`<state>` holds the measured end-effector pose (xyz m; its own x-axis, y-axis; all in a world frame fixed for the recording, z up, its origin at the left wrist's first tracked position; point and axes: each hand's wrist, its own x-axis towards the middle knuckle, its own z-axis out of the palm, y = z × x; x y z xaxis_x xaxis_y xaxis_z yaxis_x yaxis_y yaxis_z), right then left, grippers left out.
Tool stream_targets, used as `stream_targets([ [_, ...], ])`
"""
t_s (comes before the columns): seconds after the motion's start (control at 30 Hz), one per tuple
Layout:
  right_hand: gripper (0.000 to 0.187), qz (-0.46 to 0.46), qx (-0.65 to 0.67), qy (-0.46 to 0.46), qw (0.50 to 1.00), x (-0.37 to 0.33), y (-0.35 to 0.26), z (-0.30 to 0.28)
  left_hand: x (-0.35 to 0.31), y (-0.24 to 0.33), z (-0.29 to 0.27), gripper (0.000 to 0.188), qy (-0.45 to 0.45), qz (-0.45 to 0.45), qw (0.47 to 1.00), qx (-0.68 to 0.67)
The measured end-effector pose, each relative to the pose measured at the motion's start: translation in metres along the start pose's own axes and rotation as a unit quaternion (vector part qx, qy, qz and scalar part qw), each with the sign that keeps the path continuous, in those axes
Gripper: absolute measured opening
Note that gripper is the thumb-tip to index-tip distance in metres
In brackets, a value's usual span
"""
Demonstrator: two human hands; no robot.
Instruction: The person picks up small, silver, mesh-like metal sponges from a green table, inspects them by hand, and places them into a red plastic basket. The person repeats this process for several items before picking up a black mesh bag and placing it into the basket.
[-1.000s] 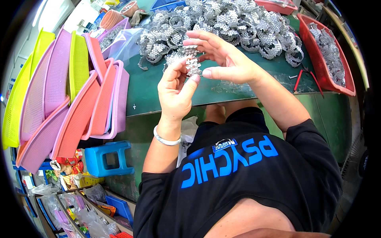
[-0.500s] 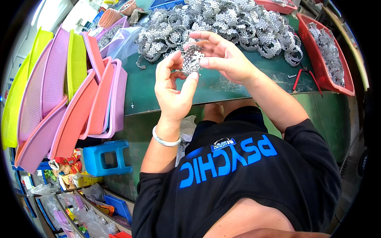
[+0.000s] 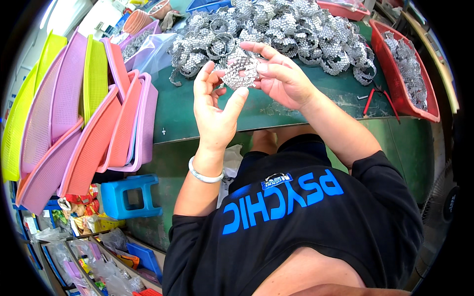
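Between my two hands, above the near part of the green table (image 3: 197, 116), is a silvery mesh strip (image 3: 240, 74) curled into a ring. My left hand (image 3: 217, 103) grips its left side and lower edge, thumb in front and fingers behind. On the right side, my right hand (image 3: 281, 76) pinches the strip with the thumb, and its index finger reaches over the top. Just beyond lies a large heap of similar curled mesh strips (image 3: 291, 29).
At right are red-handled pliers (image 3: 380, 101) and a red basket (image 3: 432, 93) with more mesh strips. Nested purple, orange and green plastic baskets (image 3: 98, 143) stand at left. Below them is a blue stool (image 3: 111, 197). A clear plastic bag (image 3: 153, 52) lies by the heap.
The mesh ring has turned so its opening shows more. My right thumb has shifted up along its edge, and my right hand has moved slightly.
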<state>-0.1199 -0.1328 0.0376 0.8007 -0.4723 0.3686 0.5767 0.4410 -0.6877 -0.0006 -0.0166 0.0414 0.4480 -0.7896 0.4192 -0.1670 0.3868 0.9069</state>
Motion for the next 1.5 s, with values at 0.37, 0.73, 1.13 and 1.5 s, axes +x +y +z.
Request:
stream_targets([
  [0.37, 0.049, -0.021, -0.173, 0.073, 0.982, -0.003, 0.003, -0.002, 0.0, 0.007, 0.007, 0.062, 0.052, 0.034, 0.997, -0.042],
  [0.73, 0.042, -0.077, -0.257, 0.105, 0.958, -0.007, -0.001, 0.007, 0.002, 0.0, 0.003, 0.073, 0.06, 0.064, 0.996, -0.005],
  [1.13, 0.041, -0.123, -0.349, 0.104, 0.923, -0.012, -0.004, 0.018, 0.004, 0.0, -0.002, 0.071, 0.006, -0.018, 0.982, -0.189],
  [1.5, 0.042, -0.243, -0.427, 0.09, 0.866, -0.015, 0.001, 0.024, 0.007, -0.006, -0.007, 0.074, -0.045, 0.044, 0.969, -0.237],
])
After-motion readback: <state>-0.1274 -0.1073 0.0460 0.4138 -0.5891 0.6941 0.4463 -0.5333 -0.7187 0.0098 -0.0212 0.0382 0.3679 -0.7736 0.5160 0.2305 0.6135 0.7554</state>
